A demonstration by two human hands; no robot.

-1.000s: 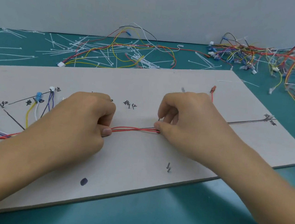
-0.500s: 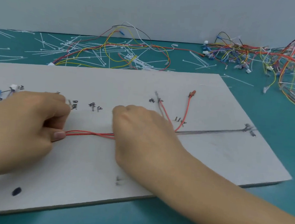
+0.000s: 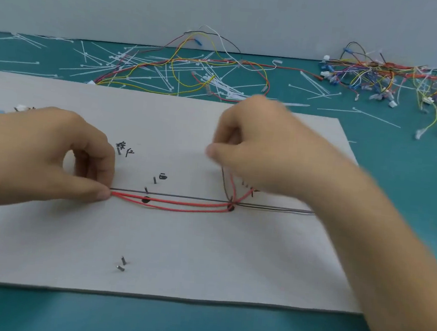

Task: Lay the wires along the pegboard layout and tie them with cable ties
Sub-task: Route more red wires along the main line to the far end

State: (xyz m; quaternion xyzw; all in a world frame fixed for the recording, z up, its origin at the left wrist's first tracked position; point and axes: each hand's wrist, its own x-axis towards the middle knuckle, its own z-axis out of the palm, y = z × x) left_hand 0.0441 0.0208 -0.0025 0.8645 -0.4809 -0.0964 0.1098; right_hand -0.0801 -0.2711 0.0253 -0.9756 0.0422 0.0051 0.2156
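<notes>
A grey pegboard lies on the teal table, marked with a drawn black line and small metal pegs. Two red wires run along the line across the board's middle. My left hand pinches their left end against the board with thumb and forefinger. My right hand, blurred, holds the wires' right ends, which bend up from a black dot on the line into its curled fingers. White cable ties lie scattered beyond the board.
A loose bundle of red, yellow and white wires lies behind the board among the ties. A bigger tangle of coloured wires with connectors fills the far right. Two pegs stand near the board's front. A grey wall closes the back.
My right hand slid right along the wires and lifted their ends at the black dot. The red wires now lie stretched along the drawn line. The view shifted right.
</notes>
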